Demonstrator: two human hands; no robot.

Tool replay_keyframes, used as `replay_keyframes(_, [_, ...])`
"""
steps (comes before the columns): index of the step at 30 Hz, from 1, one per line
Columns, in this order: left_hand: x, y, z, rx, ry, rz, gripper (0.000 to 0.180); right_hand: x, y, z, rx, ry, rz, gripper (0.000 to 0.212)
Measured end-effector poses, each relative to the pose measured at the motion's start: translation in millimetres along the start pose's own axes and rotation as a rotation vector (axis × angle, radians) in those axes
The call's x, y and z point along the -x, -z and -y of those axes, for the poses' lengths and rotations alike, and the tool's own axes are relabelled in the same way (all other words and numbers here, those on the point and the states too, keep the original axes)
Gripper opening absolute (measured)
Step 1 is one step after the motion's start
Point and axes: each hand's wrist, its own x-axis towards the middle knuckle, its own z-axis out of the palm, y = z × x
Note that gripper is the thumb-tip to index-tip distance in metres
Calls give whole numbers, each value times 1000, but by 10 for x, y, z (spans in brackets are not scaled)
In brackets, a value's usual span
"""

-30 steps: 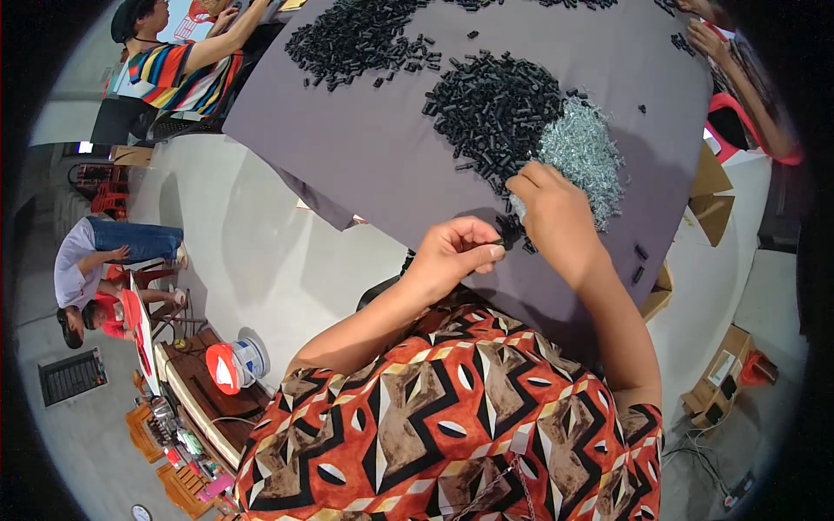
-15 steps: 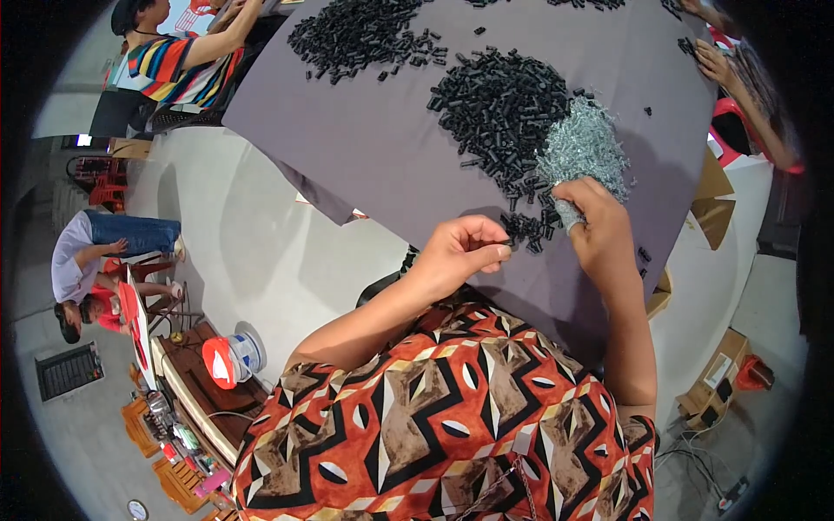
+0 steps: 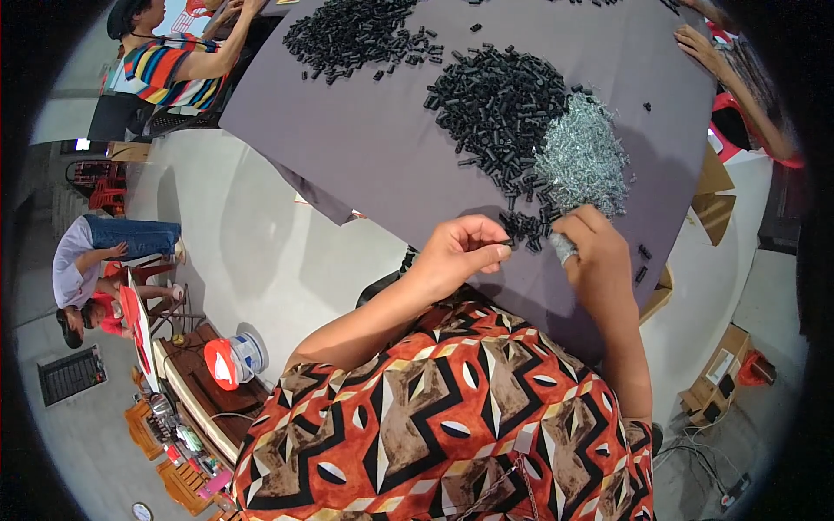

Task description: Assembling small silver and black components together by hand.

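A small black cylindrical plastic piece [image 3: 507,243] is pinched between the thumb and fingertips of my left hand [image 3: 460,253], at the table's near edge. My right hand [image 3: 599,265] is closed just to the right, its fingers bent together. A whitish-grey wrapping [image 3: 563,247] covers its thumb; whatever the fingertips hold is too small to make out. Beyond that hand lies a heap of small silvery metal parts, screw-like in look [image 3: 584,156]. It touches a big pile of black cylindrical pieces [image 3: 499,108], and several more black pieces [image 3: 526,229] lie between my hands.
Another black pile [image 3: 347,39] lies farther left on the grey-covered table [image 3: 347,130]. Co-workers sit at the far left [image 3: 178,65] and far right [image 3: 734,78]. A white bucket with red [image 3: 234,360] stands at left; open cardboard boxes [image 3: 712,204] stand at right.
My right hand has drawn back from the silvery heap, slightly nearer to me. My left hand keeps its pinch in place. The right co-worker's hand has shifted and now rests at the table edge.
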Motion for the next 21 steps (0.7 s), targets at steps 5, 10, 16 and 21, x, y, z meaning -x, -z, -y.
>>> replay_keyframes(5, [1, -30, -28, -15, 2, 1, 10, 38, -99, 26, 0, -44, 35, 35])
replay_keyframes(10, [16, -35, 2, -28, -2, -5, 10, 66, -110, -39, -79, -38, 17, 31])
replay_keyframes(16, [3, -167, 102, -99, -38, 50, 12, 269, -119, -42, -973, -362, 5, 22])
replay_keyframes(21, [-41, -263, 82, -105, -30, 89, 12, 340, -67, -54, -1237, -473, 132, 29])
